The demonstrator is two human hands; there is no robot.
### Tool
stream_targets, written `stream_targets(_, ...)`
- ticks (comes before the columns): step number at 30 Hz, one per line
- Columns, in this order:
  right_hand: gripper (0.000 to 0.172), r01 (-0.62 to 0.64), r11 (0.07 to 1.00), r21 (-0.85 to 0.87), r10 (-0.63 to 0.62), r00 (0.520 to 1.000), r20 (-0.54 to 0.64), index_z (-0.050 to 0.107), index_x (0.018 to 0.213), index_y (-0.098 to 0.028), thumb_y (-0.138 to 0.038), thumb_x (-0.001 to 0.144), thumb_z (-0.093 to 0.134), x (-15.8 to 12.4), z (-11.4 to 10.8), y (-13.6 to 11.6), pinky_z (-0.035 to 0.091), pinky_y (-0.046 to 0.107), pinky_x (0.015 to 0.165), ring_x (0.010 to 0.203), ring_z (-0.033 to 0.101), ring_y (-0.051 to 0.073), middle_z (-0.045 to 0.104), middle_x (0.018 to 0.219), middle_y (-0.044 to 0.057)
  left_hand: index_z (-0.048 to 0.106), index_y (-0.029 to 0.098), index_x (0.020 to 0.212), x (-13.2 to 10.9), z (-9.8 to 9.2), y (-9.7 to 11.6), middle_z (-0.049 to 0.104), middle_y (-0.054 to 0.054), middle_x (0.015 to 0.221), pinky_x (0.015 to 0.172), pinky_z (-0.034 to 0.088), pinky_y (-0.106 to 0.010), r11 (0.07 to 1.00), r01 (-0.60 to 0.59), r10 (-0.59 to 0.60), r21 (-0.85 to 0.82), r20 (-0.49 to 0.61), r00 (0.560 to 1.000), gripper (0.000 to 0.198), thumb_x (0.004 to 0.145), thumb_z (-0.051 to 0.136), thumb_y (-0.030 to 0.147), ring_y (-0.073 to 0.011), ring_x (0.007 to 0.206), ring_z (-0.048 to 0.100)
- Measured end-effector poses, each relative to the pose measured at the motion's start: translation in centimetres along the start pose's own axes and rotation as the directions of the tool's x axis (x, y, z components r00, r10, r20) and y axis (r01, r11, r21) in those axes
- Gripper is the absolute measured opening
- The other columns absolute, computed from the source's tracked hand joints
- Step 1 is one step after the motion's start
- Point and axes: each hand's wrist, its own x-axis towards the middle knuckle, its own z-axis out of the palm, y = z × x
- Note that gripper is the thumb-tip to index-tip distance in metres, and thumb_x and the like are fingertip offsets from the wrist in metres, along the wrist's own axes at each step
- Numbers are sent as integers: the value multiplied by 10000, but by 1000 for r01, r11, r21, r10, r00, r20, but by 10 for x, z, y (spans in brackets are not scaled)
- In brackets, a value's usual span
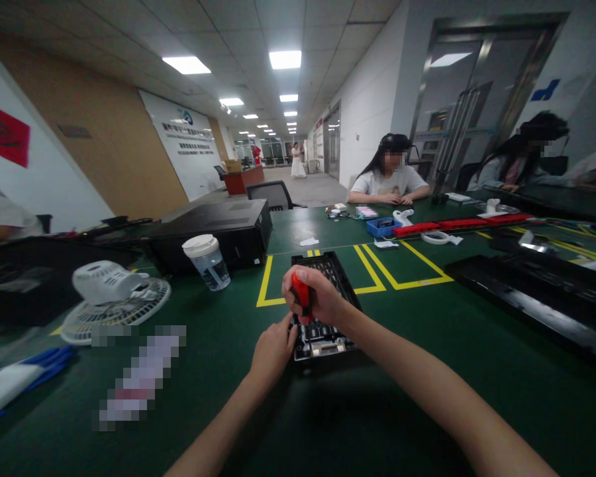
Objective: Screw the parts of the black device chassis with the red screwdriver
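In the head view a black plastic housing [335, 275] lies lengthwise on the green table, its latticed inside facing up and a shiny metal piece [328, 347] at its near end. My right hand [315, 295] is closed around the red and black handle of a screwdriver [302, 291], held upright over the housing's left part. The screwdriver's tip is hidden. Along the near left edge, my left hand [274, 348] grips the housing, its thumb and forefinger close to the screwdriver; its other fingers are partly hidden.
To the left are a lidded cup [207, 262], a white fan [114, 298], blue-white gloves [20, 384] and a black case [213, 232]. On the right lies a long black panel [536, 298]. Further back are a blue bin [383, 227], red strips [457, 225] and two seated people [390, 179].
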Motion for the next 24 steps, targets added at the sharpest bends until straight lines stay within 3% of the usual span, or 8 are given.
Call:
stream_targets(13,255,-79,996,45,79,997,7,513,748,-152,-365,806,387,9,-15,-4,354,208,396,401,445,89,482,555,-32,397,198,1295,0,1,-1,644,-91,1023,750,404,-260,1000,3,-3,-5,0,1000,418,918,284,337,-182,911,603)
stream_targets(17,281,-8,1000,10,9,999,-41,494,715,-161,-426,794,443,9,-15,-13,347,206,398,409,429,77,462,566,-43,397,194,1300,-1,-1,-1,647,-92,1020,756,409,-263,1000,5,-5,-23,8,1000,424,919,282,339,-182,913,606)
stream_targets(21,349,142,979,-146,-157,982,-101,475,756,-195,-497,687,636,1,-8,-49,320,186,398,416,404,58,433,589,-71,395,185,1305,-2,-3,-1,650,-96,1016,773,409,-263,999,9,-8,-51,7,1000,431,920,279,341,-179,920,606)
stream_targets(24,360,140,881,-451,-171,985,-29,528,793,-194,-491,654,676,-14,0,-85,296,194,401,417,400,61,470,599,-53,396,189,1304,-2,-3,-2,647,-91,1027,771,413,-263,997,-3,3,-71,-1,1000,432,920,273,345,-177,921,604)
